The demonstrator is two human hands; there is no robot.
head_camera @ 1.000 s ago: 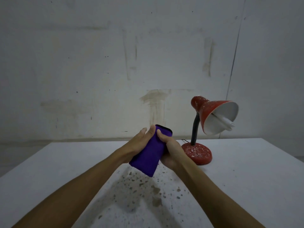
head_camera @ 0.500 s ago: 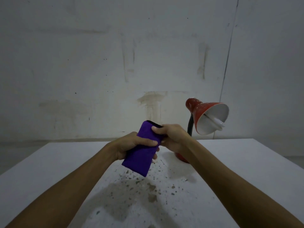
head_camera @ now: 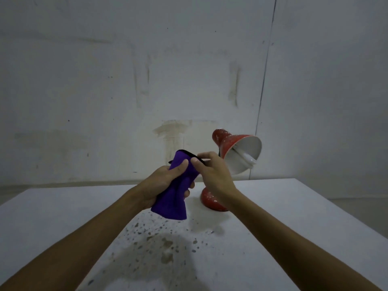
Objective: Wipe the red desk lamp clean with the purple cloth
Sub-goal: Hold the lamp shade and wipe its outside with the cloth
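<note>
A folded purple cloth [head_camera: 176, 196] with a black edge is held above the table, in front of me. My left hand [head_camera: 161, 183] is wrapped around its middle. My right hand [head_camera: 212, 173] pinches the cloth's black top edge between thumb and fingers. The red desk lamp [head_camera: 228, 141] stands just behind my right hand, speckled with pale dirt. Its shade faces right and shows a white inside with a bulb. The round red base [head_camera: 210, 201] rests on the table, and my right hand hides most of the neck.
The white table [head_camera: 294, 217] carries a patch of dark specks and stains [head_camera: 163, 244] below my hands. A stained grey wall [head_camera: 126, 91] rises right behind the table's far edge.
My left hand has closed more fully around the cloth's middle. My right hand has gone from the cloth's side to its top edge. The view has drifted, putting the lamp closer to centre.
</note>
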